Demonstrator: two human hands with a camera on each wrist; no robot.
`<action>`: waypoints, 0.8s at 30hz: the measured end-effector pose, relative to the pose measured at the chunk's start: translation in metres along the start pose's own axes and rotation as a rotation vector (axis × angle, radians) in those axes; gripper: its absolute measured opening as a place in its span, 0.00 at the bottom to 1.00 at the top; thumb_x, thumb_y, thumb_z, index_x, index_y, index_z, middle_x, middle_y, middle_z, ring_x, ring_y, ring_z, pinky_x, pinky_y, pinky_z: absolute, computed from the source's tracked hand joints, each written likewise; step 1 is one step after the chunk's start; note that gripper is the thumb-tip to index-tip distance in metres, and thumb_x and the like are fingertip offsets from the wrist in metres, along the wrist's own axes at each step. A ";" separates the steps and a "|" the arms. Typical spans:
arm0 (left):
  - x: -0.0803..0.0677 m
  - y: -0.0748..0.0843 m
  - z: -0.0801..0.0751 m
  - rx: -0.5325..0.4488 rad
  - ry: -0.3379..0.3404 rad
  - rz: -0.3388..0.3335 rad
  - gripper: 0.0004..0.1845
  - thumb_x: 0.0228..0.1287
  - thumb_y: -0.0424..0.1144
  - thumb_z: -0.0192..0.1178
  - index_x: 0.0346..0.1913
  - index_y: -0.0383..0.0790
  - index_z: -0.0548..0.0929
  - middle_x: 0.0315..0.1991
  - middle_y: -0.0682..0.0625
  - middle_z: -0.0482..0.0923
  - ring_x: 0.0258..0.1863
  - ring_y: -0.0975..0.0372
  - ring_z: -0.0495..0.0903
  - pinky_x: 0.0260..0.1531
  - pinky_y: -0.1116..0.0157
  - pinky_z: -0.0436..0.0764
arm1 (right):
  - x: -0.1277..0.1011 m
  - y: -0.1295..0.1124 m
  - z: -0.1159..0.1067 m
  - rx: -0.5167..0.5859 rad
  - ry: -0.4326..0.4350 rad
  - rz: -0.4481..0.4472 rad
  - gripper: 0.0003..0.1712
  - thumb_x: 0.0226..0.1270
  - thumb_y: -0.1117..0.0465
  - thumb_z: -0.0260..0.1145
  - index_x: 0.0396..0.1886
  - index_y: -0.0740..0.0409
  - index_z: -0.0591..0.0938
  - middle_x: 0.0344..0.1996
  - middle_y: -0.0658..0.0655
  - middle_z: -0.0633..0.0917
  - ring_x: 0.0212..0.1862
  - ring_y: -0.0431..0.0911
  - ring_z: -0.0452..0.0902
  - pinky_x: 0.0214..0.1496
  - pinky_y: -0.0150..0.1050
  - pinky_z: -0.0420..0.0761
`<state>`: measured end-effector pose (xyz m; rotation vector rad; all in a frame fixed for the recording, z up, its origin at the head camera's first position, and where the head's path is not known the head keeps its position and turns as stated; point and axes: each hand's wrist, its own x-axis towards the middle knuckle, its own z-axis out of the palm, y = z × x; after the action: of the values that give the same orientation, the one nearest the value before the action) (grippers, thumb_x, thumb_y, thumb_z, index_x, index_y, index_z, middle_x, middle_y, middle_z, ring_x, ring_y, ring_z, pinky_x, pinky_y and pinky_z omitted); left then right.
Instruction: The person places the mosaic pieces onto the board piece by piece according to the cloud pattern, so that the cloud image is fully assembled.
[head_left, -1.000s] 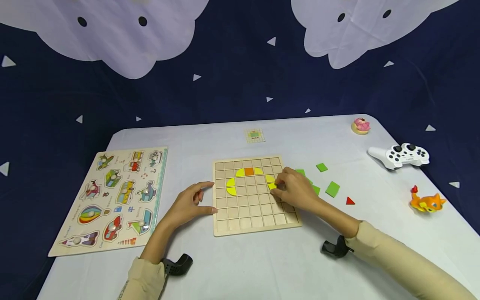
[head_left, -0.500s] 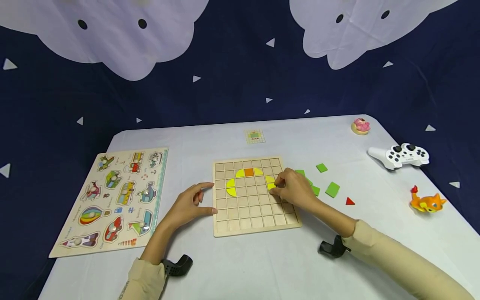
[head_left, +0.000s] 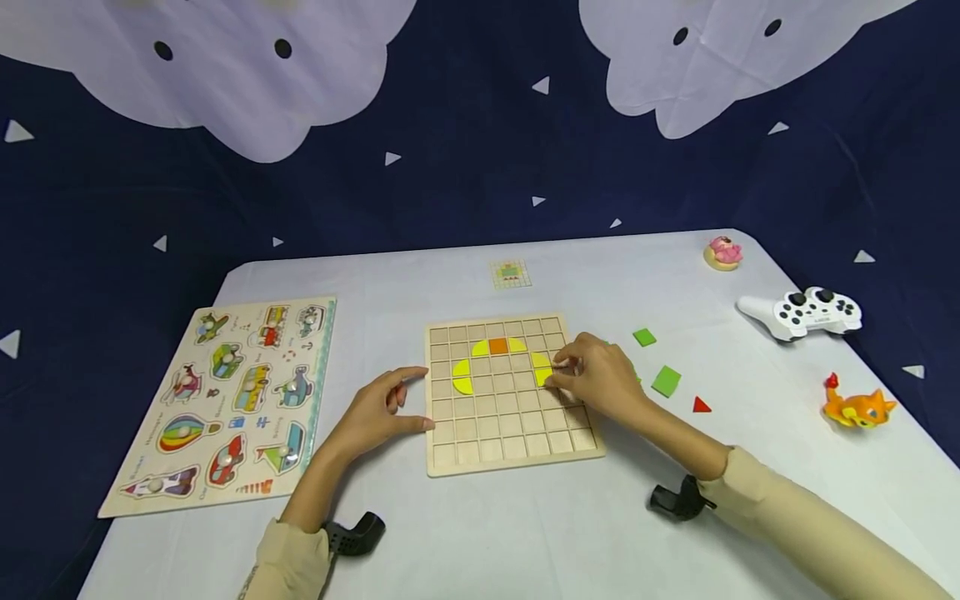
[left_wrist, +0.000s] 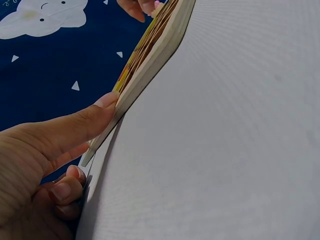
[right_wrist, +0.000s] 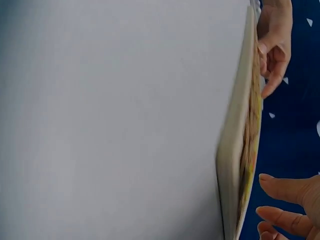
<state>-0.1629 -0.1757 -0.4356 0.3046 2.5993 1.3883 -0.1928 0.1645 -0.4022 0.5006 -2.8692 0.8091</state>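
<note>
I see left hand [head_left: 378,408] relaxed, thumb against grid board [head_left: 510,433] edge at 9 o'clock; right hand [head_left: 596,379] pinches yellow piece [head_left: 543,375] at 3 o'clock.

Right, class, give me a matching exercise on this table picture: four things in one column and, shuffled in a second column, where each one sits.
Things:
1. vehicle puzzle
2. game controller
3. orange square
4. red triangle

Places:
A. on the table right of the grid board
B. near the table's right edge
C. in the grid board's second row
D. on the table left of the left hand

Pairs: 1-D, 2-B, 3-C, 4-A
</note>
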 end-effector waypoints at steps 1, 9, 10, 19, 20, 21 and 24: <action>0.000 0.000 0.000 0.000 0.000 0.002 0.41 0.46 0.40 0.80 0.66 0.40 0.75 0.31 0.49 0.65 0.32 0.60 0.65 0.34 0.67 0.65 | 0.000 0.002 -0.003 0.009 0.011 -0.003 0.15 0.51 0.57 0.80 0.36 0.61 0.89 0.29 0.55 0.82 0.27 0.43 0.72 0.28 0.36 0.70; 0.000 0.000 0.000 0.005 -0.001 0.009 0.41 0.46 0.40 0.80 0.66 0.40 0.75 0.31 0.49 0.65 0.32 0.59 0.65 0.35 0.66 0.65 | 0.011 0.043 -0.032 -0.011 -0.040 -0.010 0.17 0.57 0.61 0.76 0.46 0.63 0.87 0.35 0.60 0.80 0.32 0.48 0.72 0.32 0.39 0.71; 0.000 0.000 0.000 0.003 -0.003 0.009 0.41 0.46 0.40 0.80 0.66 0.40 0.74 0.31 0.49 0.65 0.32 0.60 0.65 0.35 0.66 0.65 | 0.012 0.048 -0.035 -0.018 -0.060 -0.006 0.18 0.58 0.61 0.75 0.47 0.64 0.87 0.35 0.60 0.79 0.33 0.48 0.71 0.32 0.39 0.71; 0.000 -0.002 0.000 0.004 0.000 0.020 0.41 0.46 0.40 0.80 0.66 0.40 0.75 0.31 0.49 0.65 0.32 0.60 0.65 0.35 0.66 0.65 | 0.017 0.071 -0.042 -0.069 -0.148 0.022 0.19 0.59 0.59 0.75 0.48 0.65 0.87 0.37 0.59 0.79 0.37 0.49 0.73 0.36 0.41 0.71; 0.000 -0.002 0.000 0.005 0.001 0.022 0.41 0.46 0.40 0.80 0.66 0.40 0.75 0.31 0.49 0.65 0.32 0.60 0.65 0.35 0.66 0.65 | 0.018 0.072 -0.041 -0.077 -0.153 0.017 0.19 0.59 0.60 0.74 0.48 0.65 0.87 0.37 0.59 0.79 0.36 0.49 0.72 0.35 0.41 0.71; 0.000 -0.002 0.000 0.007 0.001 0.024 0.41 0.46 0.40 0.80 0.66 0.40 0.75 0.31 0.49 0.65 0.32 0.60 0.65 0.35 0.66 0.65 | 0.018 0.072 -0.041 -0.083 -0.158 0.012 0.19 0.59 0.60 0.74 0.48 0.65 0.87 0.37 0.59 0.79 0.36 0.48 0.72 0.35 0.40 0.71; 0.000 -0.003 0.000 0.014 0.002 0.034 0.41 0.46 0.40 0.80 0.66 0.40 0.75 0.30 0.49 0.65 0.31 0.60 0.65 0.34 0.66 0.65 | 0.019 0.072 -0.041 -0.105 -0.172 -0.004 0.17 0.60 0.60 0.74 0.47 0.65 0.88 0.37 0.59 0.78 0.35 0.47 0.71 0.34 0.40 0.71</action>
<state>-0.1635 -0.1776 -0.4379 0.3517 2.6182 1.3821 -0.2346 0.2387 -0.3989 0.5898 -3.0459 0.6398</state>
